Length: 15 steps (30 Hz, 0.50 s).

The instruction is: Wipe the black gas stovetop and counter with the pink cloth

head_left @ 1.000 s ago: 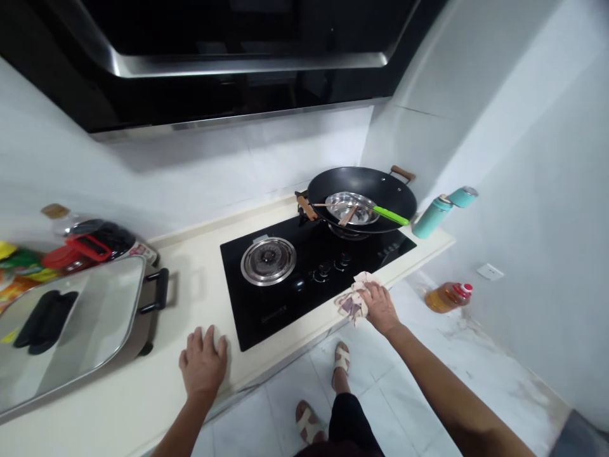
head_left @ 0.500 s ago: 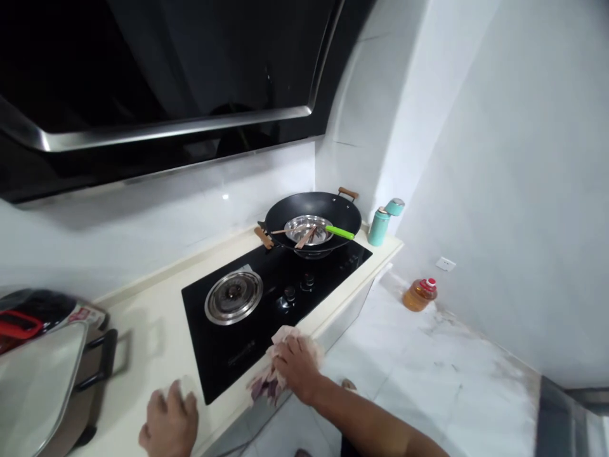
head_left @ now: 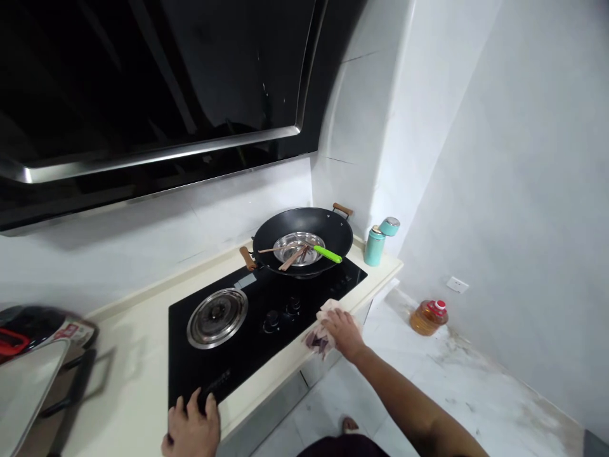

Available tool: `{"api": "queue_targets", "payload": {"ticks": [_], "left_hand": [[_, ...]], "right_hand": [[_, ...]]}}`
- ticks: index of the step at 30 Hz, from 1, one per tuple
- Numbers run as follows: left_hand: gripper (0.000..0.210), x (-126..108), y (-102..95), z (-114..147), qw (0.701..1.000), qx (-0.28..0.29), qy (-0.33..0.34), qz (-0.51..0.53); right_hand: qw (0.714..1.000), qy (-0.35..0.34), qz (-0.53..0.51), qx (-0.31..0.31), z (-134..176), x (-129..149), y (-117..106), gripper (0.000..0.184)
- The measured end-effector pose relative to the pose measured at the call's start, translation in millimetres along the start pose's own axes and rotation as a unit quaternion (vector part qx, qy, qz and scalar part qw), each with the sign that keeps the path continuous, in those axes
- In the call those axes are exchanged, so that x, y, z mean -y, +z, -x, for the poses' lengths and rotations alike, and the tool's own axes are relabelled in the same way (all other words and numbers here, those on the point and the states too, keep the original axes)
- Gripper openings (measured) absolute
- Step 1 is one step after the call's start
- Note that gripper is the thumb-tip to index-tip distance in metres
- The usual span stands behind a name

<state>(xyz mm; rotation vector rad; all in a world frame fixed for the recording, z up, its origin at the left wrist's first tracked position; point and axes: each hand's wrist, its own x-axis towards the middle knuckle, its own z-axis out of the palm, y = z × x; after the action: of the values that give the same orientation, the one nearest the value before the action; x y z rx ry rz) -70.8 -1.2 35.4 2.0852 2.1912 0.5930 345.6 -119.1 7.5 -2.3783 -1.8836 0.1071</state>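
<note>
My right hand (head_left: 343, 331) presses a pale pink cloth (head_left: 325, 332) with a dark patch onto the counter's front edge, beside the black glass cooktop (head_left: 257, 339). Its fingers lie over the cloth, bunching it. At the cooktop's near left corner, my left hand (head_left: 194, 426) rests with fingers apart and nothing in it. A black wok (head_left: 266, 236) with wooden handles sits on the right burner. Inside it are a steel plate (head_left: 284, 243), wooden chopsticks (head_left: 294, 258) and a utensil with a green handle (head_left: 328, 254). The left burner (head_left: 217, 317) is bare.
A teal flask (head_left: 374, 247) with its cap tilted open stands at the counter's right end. An oil jug (head_left: 427, 318) is on the floor by the wall. A rectangular pan (head_left: 28, 387) occupies the counter's left. Overhead hangs a black range hood (head_left: 157, 76).
My right hand has slid the cloth rightward along the counter edge. My left hand has moved right and come down at the cooktop's corner. The camera view has shifted slightly.
</note>
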Motion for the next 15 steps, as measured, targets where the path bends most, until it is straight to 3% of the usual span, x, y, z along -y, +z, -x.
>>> {"api": "queue_targets", "payload": {"ticks": [4, 10, 15], "left_hand": [[0.06, -1.8, -2.3, -0.2, 1.0, 0.0, -0.003, -0.021], [0.064, -4.9, -2.2, -0.2, 0.999, 0.004, 0.0, -0.052], [0.063, -2.5, 0.9, -0.1, 0.998, 0.002, -0.005, -0.055]], "right_hand": [[0.999, 0.021, 0.013, -0.021, -8.5, -66.9, 1.6, 0.061], [0.998, 0.037, 0.049, -0.016, -19.2, -161.5, -0.6, 0.074], [0.995, 0.077, 0.061, 0.002, -30.2, -218.6, -16.9, 0.082]]}}
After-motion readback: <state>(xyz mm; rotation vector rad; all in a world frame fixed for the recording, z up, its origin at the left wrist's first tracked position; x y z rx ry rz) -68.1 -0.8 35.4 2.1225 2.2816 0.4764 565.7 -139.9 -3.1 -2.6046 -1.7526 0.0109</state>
